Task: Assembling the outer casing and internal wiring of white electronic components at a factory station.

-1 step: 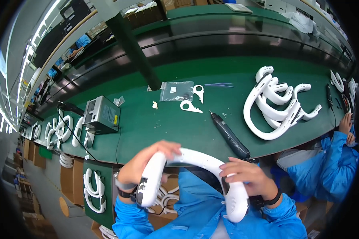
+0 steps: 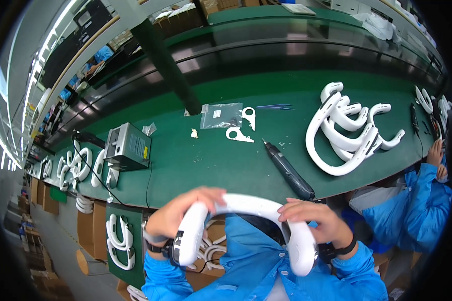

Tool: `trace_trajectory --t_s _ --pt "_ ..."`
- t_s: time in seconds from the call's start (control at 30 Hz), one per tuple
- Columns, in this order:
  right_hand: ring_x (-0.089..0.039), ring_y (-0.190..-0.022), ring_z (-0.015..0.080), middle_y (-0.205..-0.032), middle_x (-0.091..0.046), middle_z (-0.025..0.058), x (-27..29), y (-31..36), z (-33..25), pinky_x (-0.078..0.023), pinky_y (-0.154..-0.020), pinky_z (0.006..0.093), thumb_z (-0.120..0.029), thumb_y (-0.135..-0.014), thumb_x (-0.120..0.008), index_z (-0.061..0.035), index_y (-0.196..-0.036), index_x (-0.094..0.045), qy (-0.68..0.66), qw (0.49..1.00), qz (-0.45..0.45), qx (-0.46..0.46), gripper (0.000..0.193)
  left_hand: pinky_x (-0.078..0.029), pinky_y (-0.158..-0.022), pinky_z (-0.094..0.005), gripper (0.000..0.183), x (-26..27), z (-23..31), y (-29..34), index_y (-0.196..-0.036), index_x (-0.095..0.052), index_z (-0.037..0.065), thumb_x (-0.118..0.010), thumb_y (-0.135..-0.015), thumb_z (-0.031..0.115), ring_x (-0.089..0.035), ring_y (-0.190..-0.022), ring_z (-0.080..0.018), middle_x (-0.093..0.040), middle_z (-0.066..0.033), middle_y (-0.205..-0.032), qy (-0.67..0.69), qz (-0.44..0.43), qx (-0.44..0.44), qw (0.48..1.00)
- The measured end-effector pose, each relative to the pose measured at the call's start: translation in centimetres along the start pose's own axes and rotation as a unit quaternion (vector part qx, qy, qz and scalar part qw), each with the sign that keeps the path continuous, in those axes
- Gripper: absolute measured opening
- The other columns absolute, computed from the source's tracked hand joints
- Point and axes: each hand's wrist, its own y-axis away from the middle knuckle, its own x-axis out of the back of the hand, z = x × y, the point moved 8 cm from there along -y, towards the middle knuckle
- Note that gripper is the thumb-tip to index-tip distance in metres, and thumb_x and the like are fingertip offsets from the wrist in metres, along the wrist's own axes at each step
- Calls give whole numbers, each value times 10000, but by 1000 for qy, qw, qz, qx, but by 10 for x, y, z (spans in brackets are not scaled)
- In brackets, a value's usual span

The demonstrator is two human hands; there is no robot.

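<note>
A white U-shaped neck fan (image 2: 251, 203) is held up in front of my blue jacket, its curved middle toward the bench and its two thick ends toward me. My left hand (image 2: 183, 210) is closed round its left arm, above a dark panel at that end. My right hand (image 2: 319, 218) grips the right arm, fingers on top; a dotted grille shows on that end. Past the fan, on the green bench (image 2: 211, 175), a black electric screwdriver (image 2: 289, 170) lies with its tip pointing away from me. Several similar neck fans (image 2: 336, 165) are piled to its right.
Farther back lie a clear plastic bag (image 2: 221, 116), two white ring-ended parts (image 2: 238, 134) and tweezers (image 2: 275, 107). A grey metal box (image 2: 128, 145) with a cable stands left, near more fans (image 2: 78, 163). A dark post (image 2: 168, 70) rises behind. A co-worker's sleeve (image 2: 412, 205) is at right.
The neck fan has tilted slightly in my hands: its curved middle sits a little lower and nearer me, and its right end has shifted slightly right. Both hands keep their hold.
</note>
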Motion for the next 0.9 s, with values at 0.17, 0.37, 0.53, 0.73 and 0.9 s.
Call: trace_trajectory --t_s 0.17,0.37,0.53,0.73,0.9 --pt "-617 -1089 215 -1130 -639 119 9 -6 48 -468 -1017 394 -8 -877 -689 29 -1313 -544 -308 938 72 -140 461 -413 -1055 -556 464 -42 -38 42 -1005 -579 55 -893 -664 52 -641 -1074 -365 -679 -154 -1008 100 23 31 994" --pt "-672 -905 194 -975 -682 103 -23 45 121 -527 -867 312 -73 -950 -586 -13 -1130 -603 -350 873 200 -274 191 -497 -959 -488 483 -38 -58 63 -1003 -544 49 -878 -657 7 -709 -794 -242 -698 -123 -828 -24 201 -30 979" --pt "-669 -828 190 -918 -665 88 -48 86 137 -555 -853 354 -9 -889 -548 -8 -1158 -582 -345 816 290 -363 270 -531 -802 -351 465 -60 -99 73 -989 -592 27 -906 -647 55 -676 -812 -174 -690 -98 -858 -15 322 -6 947" --pt "-598 -654 195 -754 -572 64 -32 105 142 -567 -782 432 60 -797 -454 -42 -1058 -527 -394 768 418 -284 290 -534 -825 -315 491 -82 -104 52 -1119 -553 -17 -850 -736 63 -655 -946 -156 -669 -110 -1031 120 353 -1 928" --pt "-585 -632 145 -911 -583 74 -18 129 139 -573 -655 341 33 -867 -460 -38 -1221 -477 -278 739 529 -311 362 -418 -1037 -447 358 -102 -105 46 -1177 -551 -45 -677 -868 83 -590 -1097 -249 -625 -155 -1146 111 246 -2 963"
